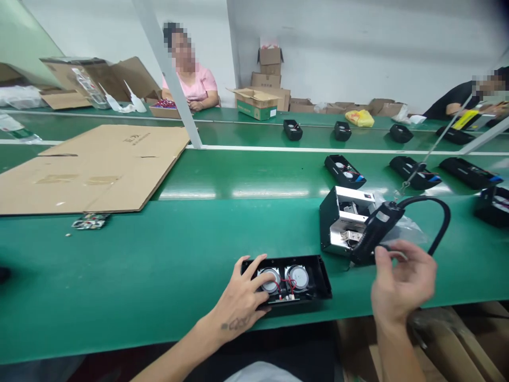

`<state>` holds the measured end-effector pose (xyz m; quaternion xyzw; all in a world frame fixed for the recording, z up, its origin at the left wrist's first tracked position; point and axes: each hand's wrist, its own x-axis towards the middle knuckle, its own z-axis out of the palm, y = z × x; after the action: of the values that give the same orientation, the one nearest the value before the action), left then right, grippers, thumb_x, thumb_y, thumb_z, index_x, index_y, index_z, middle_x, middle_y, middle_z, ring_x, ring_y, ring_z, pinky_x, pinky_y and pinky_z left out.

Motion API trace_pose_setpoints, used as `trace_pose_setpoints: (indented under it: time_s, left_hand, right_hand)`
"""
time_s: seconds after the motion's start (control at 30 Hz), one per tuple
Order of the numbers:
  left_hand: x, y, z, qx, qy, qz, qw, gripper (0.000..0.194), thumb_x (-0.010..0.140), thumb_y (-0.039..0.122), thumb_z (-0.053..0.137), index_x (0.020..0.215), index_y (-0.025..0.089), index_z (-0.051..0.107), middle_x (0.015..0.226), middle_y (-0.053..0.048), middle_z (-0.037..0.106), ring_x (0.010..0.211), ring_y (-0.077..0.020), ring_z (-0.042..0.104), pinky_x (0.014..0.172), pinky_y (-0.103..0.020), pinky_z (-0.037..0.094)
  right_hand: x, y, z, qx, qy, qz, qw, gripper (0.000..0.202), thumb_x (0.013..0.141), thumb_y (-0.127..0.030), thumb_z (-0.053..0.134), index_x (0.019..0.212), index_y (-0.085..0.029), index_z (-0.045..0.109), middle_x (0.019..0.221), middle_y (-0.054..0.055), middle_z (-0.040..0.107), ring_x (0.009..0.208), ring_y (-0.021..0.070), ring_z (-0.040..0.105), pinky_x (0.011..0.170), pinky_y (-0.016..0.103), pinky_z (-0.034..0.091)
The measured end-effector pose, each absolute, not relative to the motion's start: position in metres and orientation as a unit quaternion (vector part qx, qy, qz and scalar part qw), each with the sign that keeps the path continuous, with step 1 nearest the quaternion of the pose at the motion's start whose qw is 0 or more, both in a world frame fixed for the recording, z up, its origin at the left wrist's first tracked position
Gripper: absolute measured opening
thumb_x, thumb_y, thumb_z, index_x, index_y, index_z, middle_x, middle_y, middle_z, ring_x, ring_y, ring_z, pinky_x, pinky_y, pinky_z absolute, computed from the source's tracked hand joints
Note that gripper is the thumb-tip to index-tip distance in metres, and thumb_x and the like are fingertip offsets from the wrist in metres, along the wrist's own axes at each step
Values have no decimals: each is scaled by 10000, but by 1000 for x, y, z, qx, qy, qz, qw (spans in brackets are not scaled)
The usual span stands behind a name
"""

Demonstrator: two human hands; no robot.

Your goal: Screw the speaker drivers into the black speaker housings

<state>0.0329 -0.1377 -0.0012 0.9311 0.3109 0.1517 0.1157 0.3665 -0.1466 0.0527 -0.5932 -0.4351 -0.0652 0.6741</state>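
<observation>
Fingers (260,280) of left hand (240,297) spread across black case (316,281), right hand (405,281) half-curled near screwdriver (377,231), grip unclear.

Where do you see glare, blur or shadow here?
Head view: pale glare streaks the shiny green work surface; the bare right hand looks slightly soft, possibly from motion; brown cardboard below sits in shadow; the top right corner darkens.

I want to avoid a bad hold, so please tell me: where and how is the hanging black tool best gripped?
I would wrap the right hand around the thick barrel of the black tool, coming from the right. It hangs tilted, top leaning right, and the silver-and-black machine crowds its left side. Hold below where the cable leaves.
</observation>
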Motion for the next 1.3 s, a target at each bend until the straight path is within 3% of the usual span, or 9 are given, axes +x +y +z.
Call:
trace_pose_setpoints:
  time_s: [0.07, 0.13, 0.2, 0.3, 0.47, 0.63, 0.8, 1.07, 1.3]
  left_hand:
    - [33, -142, -5, 930, 314, 164, 96, 167, 868, 364, 905, 855, 251, 782, 1340, -23, 743, 1576, -436, 420, 1241, -689, 275]
    - [33, -142, -6, 929, 317, 167, 92, 174, 853, 371, 916, 856, 254, 786, 1323, -30, 748, 1568, -434, 435, 1246, -685, 282]
    - [33, -140, -6, 929, 317, 171, 91, 189, 838, 389, 928, 863, 261, 791, 1314, -32, 751, 1560, -435, 448, 1245, -681, 289]
    - [33, -138, -8, 928, 313, 183, 88, 217, 819, 396, 942, 855, 263, 774, 1314, -17, 758, 1560, -434, 453, 1244, -677, 287]
    - [32, -138, -14, 918, 319, 216, 94, 223, 823, 391, 933, 839, 262, 751, 1297, 2, 773, 1551, -416, 480, 1259, -661, 286]
    - [34, -137, -19, 905, 321, 252, 119, 209, 825, 342, 925, 821, 254, 735, 1284, -5, 784, 1536, -423, 501, 1267, -674, 273]
    - [47, -138, -18, 895, 335, 266, 130, 243, 809, 349, 948, 831, 245, 729, 1278, -3, 788, 1522, -434, 517, 1249, -698, 297]
    - [53, -136, -16, 905, 322, 250, 122, 237, 823, 323, 942, 871, 226, 731, 1341, -39, 755, 1551, -431, 470, 1277, -708, 246]
    - [54, -136, -24, 903, 317, 261, 127, 235, 813, 334, 943, 856, 233, 735, 1309, -15, 762, 1563, -407, 449, 1301, -670, 167]
  right_hand:
    - [394, -134, 48, -635, -410, -22, 654, 555, 915, -479, 821, 1383, -230, 654, 1364, 137, 679, 1231, 320, 681, 1043, 510, 555]
    - [412, -123, 44, -664, -437, 103, 598, 540, 945, -577, 752, 1344, -223, 669, 1316, 141, 720, 1224, 324, 696, 1062, 533, 552]
    - [417, -117, 41, -666, -444, 177, 573, 511, 889, -593, 807, 1213, -214, 697, 1112, 103, 780, 1067, 295, 744, 993, 494, 591]
    - [409, -119, 33, -633, -430, 180, 619, 503, 783, -508, 909, 1119, -220, 669, 894, 15, 739, 785, 217, 715, 793, 392, 608]
    - [392, -125, 35, -547, -400, 345, 650, 389, 870, -446, 832, 1116, -217, 635, 661, -75, 587, 473, 126, 541, 507, 282, 452]
    - [399, -115, 77, -486, -343, 171, 785, 368, 786, -346, 907, 971, -218, 615, 578, -104, 545, 426, 102, 497, 459, 252, 423]
    - [401, -93, 89, -479, -379, 79, 788, 340, 807, -393, 880, 917, -219, 610, 572, -99, 557, 435, 111, 530, 487, 278, 476]
    - [392, -92, 91, -508, -467, 240, 683, 295, 848, -316, 890, 869, -212, 615, 522, -85, 567, 403, 107, 515, 453, 257, 426]
    - [326, -153, 117, -356, -460, 387, 716, 181, 964, -217, 751, 1123, -236, 667, 595, -94, 528, 415, 85, 469, 457, 243, 406]
